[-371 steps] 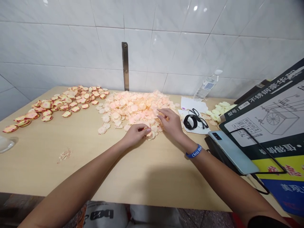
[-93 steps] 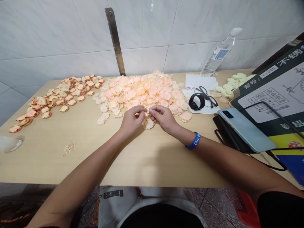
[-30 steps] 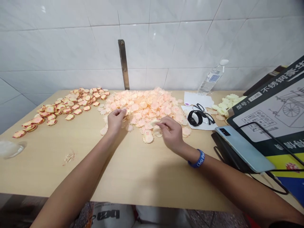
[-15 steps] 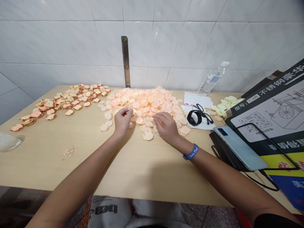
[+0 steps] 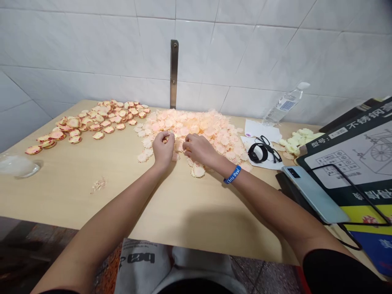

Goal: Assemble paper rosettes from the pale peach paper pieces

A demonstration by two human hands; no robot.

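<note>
I've got L hand [image 5: 163,150] and R hand [image 5: 199,149] a little apart, both at the near edge of the heap of frilly peach discs [image 5: 196,126] on the wood table [image 5: 76,200]. L fingers [image 5: 168,136] are pinched, maybe on a disc, hard to tell from here; R fingers [image 5: 187,143] rest curled on the heap. Red-edged discs [image 5: 98,124] sit in a separate pile to the L, w/ watch [image 5: 256,152] and phone [image 5: 309,194] to the R.

One left hand [image 5: 163,150], one right hand [image 5: 199,149] counted. One blue wristband [image 5: 232,174], one phone [image 5: 310,195], one water bottle [image 5: 283,107], one pair of glasses [image 5: 271,150], one black watch [image 5: 257,153], two paper sheets [image 5: 262,130] noted. Three piles recorded: peach heap [image 5: 196,130], red-edged pile [image 5: 98,122], pale yellow pile [image 5: 298,141]; pieces too many to count.
</note>
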